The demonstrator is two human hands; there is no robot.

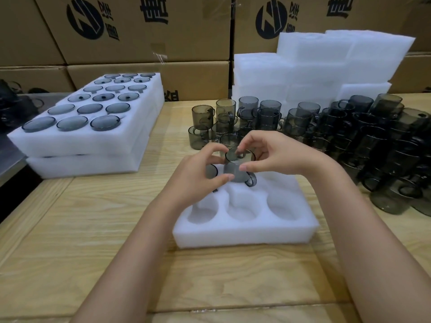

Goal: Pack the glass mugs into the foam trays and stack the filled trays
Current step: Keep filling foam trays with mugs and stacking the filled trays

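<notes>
- Smoky glass mug [239, 167] stands upright, mouth up, handle pointing right, in the foam tray [245, 234]'s middle far pocket.
- Left hand [200, 173] and right hand [268, 152]: each grip pinches its rim and side.
- The three near pockets are open.
- Loose mugs [349, 136] crowd the surface [93, 229]'s far right.

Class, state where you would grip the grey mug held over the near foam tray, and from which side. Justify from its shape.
Pinch the rim of the mug from above, on opposite sides, clear of the handle. It is upright, mouth up, and a pocket of the foam tray likely blocks a lower side grip.
</notes>
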